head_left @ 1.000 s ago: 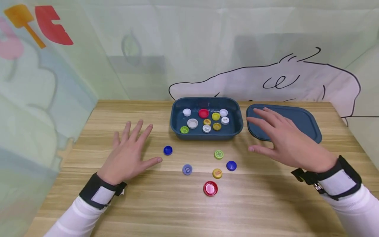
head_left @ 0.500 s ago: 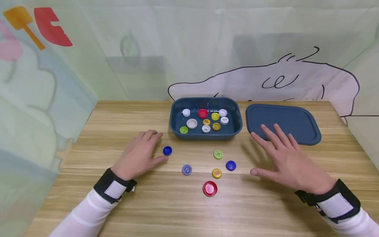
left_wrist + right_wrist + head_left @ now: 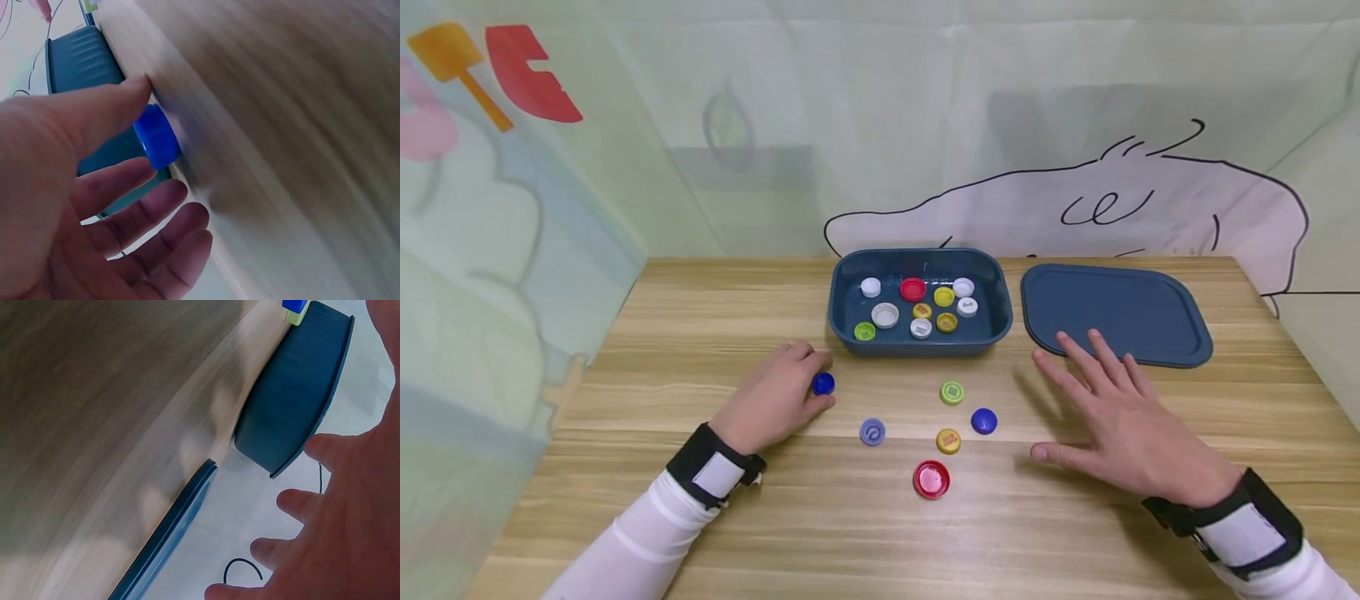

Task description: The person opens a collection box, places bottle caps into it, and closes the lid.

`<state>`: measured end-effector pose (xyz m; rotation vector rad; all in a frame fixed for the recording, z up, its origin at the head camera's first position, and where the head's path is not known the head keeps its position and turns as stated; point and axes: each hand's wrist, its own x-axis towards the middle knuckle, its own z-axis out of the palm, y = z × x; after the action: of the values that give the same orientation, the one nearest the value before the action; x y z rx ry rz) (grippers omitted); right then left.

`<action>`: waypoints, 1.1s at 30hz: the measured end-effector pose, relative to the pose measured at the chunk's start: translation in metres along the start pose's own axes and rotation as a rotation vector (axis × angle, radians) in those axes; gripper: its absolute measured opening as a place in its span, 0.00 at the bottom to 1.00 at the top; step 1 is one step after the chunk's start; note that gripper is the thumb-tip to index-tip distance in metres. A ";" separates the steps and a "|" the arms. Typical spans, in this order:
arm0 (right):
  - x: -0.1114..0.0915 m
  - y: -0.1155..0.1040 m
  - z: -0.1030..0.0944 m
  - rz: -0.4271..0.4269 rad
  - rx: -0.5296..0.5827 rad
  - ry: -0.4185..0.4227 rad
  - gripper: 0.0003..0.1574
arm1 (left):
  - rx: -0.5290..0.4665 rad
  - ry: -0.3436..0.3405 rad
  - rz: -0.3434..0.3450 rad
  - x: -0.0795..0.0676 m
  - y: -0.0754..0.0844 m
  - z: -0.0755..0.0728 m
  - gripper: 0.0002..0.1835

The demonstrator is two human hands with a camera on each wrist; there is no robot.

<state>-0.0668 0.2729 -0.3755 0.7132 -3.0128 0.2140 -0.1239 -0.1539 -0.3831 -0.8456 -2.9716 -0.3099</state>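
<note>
My left hand [image 3: 778,396] is low over the table, its thumb and index finger curled around a dark blue bottle cap [image 3: 823,383]. In the left wrist view the blue cap [image 3: 157,137] sits between those two fingertips, right at its sides, while the other fingers are loosely bent. Over the right side of the table hovers my right hand [image 3: 1127,429], fingers spread and holding nothing. Between the hands lie a pale blue cap [image 3: 872,432], a green cap [image 3: 952,392], a yellow cap [image 3: 948,441], a second dark blue cap [image 3: 984,421] and a red cap [image 3: 932,479].
A dark blue open box [image 3: 917,347] with several white, red, yellow and green caps inside stands at the back middle. Its flat lid [image 3: 1120,304] lies to the right, just beyond the right fingertips. A printed cloth [image 3: 910,125] rises behind the table [image 3: 820,533].
My left hand has moved right and lowered to the dark blue cap, its fingers closing around it. The right hand has drawn back off the lid toward the front.
</note>
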 end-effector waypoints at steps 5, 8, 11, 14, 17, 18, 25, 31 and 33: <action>-0.002 -0.001 -0.001 -0.003 0.001 0.011 0.66 | -0.005 -0.006 0.013 0.001 0.001 0.000 0.17; -0.003 -0.002 -0.002 -0.005 0.004 0.014 0.66 | -0.010 -0.004 0.013 -0.001 0.001 -0.002 0.15; -0.003 -0.002 -0.002 -0.011 0.004 0.018 0.66 | -0.033 0.007 0.007 -0.003 0.002 -0.009 0.16; -0.004 -0.002 -0.002 -0.008 0.000 0.020 0.66 | -0.058 0.022 -0.006 -0.005 0.003 -0.023 0.17; -0.006 -0.002 -0.001 -0.006 -0.002 0.020 0.66 | -0.063 0.061 -0.004 -0.001 0.001 -0.040 0.18; -0.006 -0.002 -0.001 -0.005 -0.002 0.018 0.66 | -0.062 0.076 -0.004 0.001 0.000 -0.046 0.18; -0.007 -0.003 -0.001 0.000 0.002 0.009 0.66 | -0.022 0.151 0.028 0.034 0.003 -0.073 0.19; -0.009 -0.004 0.000 -0.003 0.005 0.012 0.66 | -0.001 0.139 0.040 0.073 0.007 -0.077 0.20; -0.009 -0.004 0.000 -0.003 0.004 0.012 0.66 | 0.023 0.118 0.027 0.086 0.008 -0.075 0.20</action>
<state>-0.0568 0.2730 -0.3755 0.7145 -3.0001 0.2242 -0.1945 -0.1177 -0.3008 -0.8331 -2.8479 -0.3123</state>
